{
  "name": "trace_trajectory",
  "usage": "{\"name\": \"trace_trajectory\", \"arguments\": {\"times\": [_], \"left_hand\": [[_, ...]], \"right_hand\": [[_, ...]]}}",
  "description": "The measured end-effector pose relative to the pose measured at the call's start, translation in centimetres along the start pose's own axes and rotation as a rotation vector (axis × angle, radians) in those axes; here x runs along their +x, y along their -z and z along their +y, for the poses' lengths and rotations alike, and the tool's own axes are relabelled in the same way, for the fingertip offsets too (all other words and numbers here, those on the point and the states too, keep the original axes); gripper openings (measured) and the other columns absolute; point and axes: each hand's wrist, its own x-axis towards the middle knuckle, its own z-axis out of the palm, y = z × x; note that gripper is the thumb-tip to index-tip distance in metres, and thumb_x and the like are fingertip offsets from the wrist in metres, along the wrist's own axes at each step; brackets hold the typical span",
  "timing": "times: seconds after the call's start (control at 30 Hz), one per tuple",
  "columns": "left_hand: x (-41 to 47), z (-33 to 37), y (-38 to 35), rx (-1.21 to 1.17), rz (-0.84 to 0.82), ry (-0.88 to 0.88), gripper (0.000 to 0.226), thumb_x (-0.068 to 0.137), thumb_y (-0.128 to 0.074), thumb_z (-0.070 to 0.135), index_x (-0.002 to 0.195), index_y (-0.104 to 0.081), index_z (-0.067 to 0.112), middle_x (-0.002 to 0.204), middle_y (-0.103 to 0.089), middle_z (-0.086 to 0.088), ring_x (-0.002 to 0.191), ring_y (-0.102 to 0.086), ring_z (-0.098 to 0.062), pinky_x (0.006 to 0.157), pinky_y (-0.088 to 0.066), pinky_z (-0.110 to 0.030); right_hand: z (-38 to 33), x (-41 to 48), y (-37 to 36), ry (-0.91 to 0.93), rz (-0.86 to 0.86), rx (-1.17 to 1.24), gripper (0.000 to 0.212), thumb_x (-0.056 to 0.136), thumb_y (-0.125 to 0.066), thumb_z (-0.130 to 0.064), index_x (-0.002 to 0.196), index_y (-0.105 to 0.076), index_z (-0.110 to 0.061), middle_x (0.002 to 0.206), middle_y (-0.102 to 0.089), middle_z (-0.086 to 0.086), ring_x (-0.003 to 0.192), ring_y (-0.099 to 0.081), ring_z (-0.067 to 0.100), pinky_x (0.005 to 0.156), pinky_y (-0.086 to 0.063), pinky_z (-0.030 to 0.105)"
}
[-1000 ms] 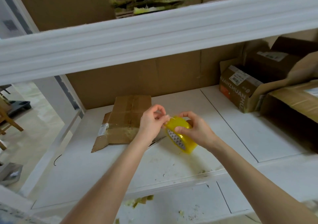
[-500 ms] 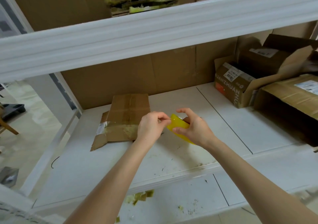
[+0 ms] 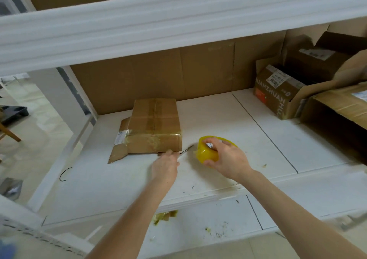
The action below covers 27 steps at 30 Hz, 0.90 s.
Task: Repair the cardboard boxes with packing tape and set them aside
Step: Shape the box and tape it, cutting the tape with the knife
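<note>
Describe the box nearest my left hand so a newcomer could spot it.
On the white shelf, look left of the yellow tape roll. The box lies flat, wrapped in clear tape, unlike the open boxes at the far right.

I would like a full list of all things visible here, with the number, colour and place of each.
flat box: one, brown, taped, left on the shelf
shelf: one, white, bears the boxes
tape roll: one, yellow, right of the flat box
open boxes: about three, brown, far right of the shelf
tape scraps: a few, yellowish, on the lower board
thin strip: one, dark, between box corner and roll; unclear what
left hand: one, fingertips at the flat box's front edge
right hand: one, grips the tape roll
</note>
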Motion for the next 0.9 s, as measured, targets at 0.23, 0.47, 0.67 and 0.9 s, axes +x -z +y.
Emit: {"name": "trace_trajectory", "arguments": {"times": [0.23,0.47,0.67,0.9], "left_hand": [[-3.7,-3.6,0.5,-0.09,0.03,0.195,0.018,0.081,-0.053,0.015,0.09,-0.069,0.018,0.091,-0.063,-0.001,0.083,-0.06,-0.024,0.064,-0.045,-0.029],[-8.7,-12.2,2.6,-0.217,0.207,0.564,0.008,0.08,-0.06,0.018,0.086,-0.065,0.017,0.082,-0.063,-0.003,0.078,-0.057,-0.023,0.062,-0.04,-0.029],[-8.7,-16.8,3.2,-0.241,0.196,0.686,0.021,0.089,-0.053,0.016,0.095,-0.072,0.013,0.097,-0.069,-0.008,0.095,-0.062,-0.028,0.076,-0.049,-0.033],[-5.1,-16.4,5.6,-0.309,0.436,0.466,0.026,0.096,-0.05,0.015,0.114,-0.068,0.009,0.117,-0.061,-0.015,0.105,-0.059,-0.032,0.088,-0.042,-0.034]], "right_hand": [[-2.7,-0.6,-1.2,0.246,-0.059,-0.062,0.048,0.079,-0.068,-0.041,0.123,-0.051,-0.034,0.119,-0.06,-0.008,0.119,-0.048,0.017,0.095,-0.034,0.025],[-10.4,0.6,-5.8,0.578,-0.265,-0.1,0.047,0.083,-0.067,-0.04,0.125,-0.048,-0.033,0.118,-0.055,0.002,0.117,-0.046,0.023,0.1,-0.03,0.029],[-15.7,3.0,-10.5,0.703,-0.3,-0.238,0.045,0.087,-0.065,-0.036,0.126,-0.044,-0.033,0.126,-0.059,-0.001,0.12,-0.04,0.023,0.103,-0.028,0.036],[-15.0,5.0,-7.8,0.524,0.106,0.236,0.021,0.089,-0.065,-0.034,0.104,-0.067,-0.019,0.104,-0.063,0.0,0.102,-0.049,0.021,0.083,-0.039,0.032]]}}
